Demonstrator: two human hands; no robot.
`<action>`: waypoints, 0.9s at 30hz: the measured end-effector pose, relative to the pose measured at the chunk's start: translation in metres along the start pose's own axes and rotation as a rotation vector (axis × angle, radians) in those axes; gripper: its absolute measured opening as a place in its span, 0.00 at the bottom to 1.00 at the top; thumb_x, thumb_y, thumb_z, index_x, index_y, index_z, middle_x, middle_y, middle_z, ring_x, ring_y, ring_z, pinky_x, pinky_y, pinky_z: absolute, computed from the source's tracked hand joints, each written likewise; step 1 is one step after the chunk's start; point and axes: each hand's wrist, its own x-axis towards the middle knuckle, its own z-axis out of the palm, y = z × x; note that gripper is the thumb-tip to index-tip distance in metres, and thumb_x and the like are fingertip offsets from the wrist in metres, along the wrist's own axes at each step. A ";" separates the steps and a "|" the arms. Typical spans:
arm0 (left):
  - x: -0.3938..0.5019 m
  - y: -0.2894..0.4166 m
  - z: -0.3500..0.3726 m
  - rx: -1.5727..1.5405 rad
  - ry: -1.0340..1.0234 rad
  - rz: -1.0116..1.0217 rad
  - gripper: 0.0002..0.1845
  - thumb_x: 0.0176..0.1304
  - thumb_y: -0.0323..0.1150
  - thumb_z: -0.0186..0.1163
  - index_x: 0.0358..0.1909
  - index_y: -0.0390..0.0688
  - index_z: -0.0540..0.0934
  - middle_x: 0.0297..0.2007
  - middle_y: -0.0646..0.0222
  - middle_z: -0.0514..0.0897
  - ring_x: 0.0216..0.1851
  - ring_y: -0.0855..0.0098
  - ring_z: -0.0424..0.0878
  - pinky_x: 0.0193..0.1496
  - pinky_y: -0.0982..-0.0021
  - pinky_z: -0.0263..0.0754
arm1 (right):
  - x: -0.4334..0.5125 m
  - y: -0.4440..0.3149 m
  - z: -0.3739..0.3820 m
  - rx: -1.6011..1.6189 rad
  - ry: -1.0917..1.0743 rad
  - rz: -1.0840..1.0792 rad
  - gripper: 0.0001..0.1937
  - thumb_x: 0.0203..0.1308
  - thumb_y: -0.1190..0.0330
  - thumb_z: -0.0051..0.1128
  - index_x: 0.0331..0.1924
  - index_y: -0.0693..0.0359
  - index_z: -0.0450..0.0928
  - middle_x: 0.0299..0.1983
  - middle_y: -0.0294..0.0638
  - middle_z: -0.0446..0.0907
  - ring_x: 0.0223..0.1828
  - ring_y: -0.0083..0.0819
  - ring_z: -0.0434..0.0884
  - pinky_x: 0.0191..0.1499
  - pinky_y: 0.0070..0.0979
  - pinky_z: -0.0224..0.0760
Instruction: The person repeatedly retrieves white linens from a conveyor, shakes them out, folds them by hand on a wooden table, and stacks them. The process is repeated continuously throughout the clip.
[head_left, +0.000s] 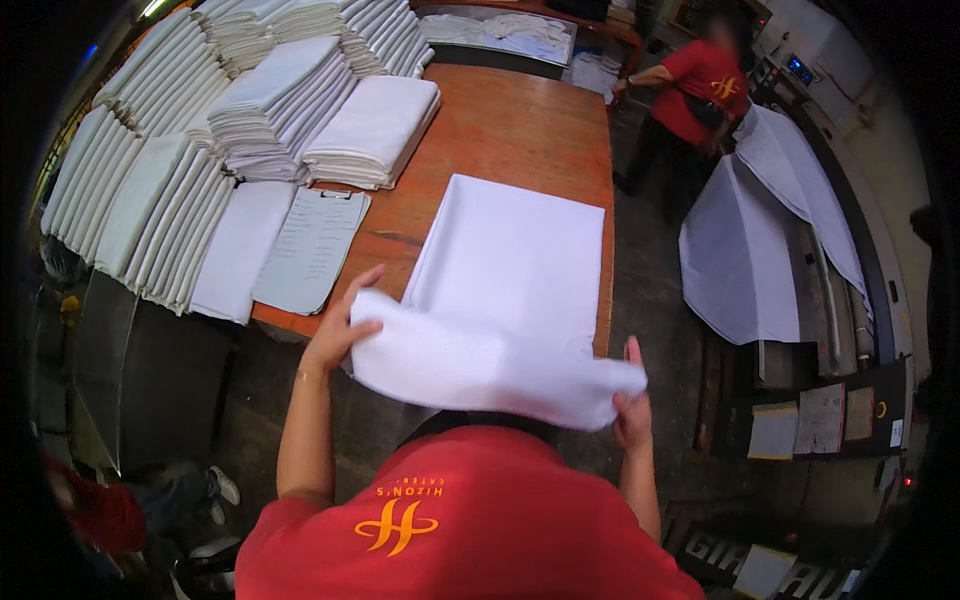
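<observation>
A white cloth (517, 262) lies partly folded on the wooden table (525, 112), its near end lifted toward my body and slightly blurred. At the left end of that raised part, my left hand (341, 326) grips the edge between thumb and fingers. My right hand (634, 405) pinches the opposite end, a little past the table's right edge. The cloth's far part rests flat on the tabletop in layers. Left of it, a clipboard (311, 251) holds a sheet with handwriting.
Several stacks of folded white cloths (165, 202) line the left side, with a thick pile (375, 131) beyond the clipboard. At right, another person (705, 90) in a red shirt stands near a long machine (889, 300) draped with white cloth (742, 247). A seated person (97, 502) is at lower left.
</observation>
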 end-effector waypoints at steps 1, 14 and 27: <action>0.025 0.003 -0.001 -0.062 -0.063 -0.008 0.35 0.59 0.47 0.65 0.65 0.42 0.69 0.63 0.60 0.71 0.62 0.67 0.69 0.65 0.66 0.63 | 0.023 0.015 -0.027 -0.019 0.017 0.011 0.46 0.58 0.56 0.67 0.74 0.63 0.48 0.60 0.42 0.74 0.62 0.31 0.72 0.64 0.29 0.61; 0.142 -0.149 0.004 0.043 -0.077 -0.547 0.32 0.53 0.43 0.73 0.53 0.32 0.77 0.46 0.58 0.84 0.44 0.68 0.82 0.48 0.67 0.77 | 0.110 0.108 -0.080 -0.167 0.378 0.394 0.29 0.63 0.62 0.63 0.61 0.71 0.65 0.43 0.44 0.82 0.43 0.27 0.80 0.47 0.25 0.72; 0.020 -0.109 0.011 -0.099 0.324 -0.338 0.19 0.61 0.35 0.67 0.51 0.36 0.80 0.41 0.72 0.84 0.39 0.79 0.78 0.42 0.75 0.72 | 0.063 0.082 -0.032 -0.369 0.508 0.222 0.15 0.67 0.60 0.58 0.44 0.65 0.76 0.39 0.35 0.79 0.40 0.20 0.75 0.47 0.21 0.67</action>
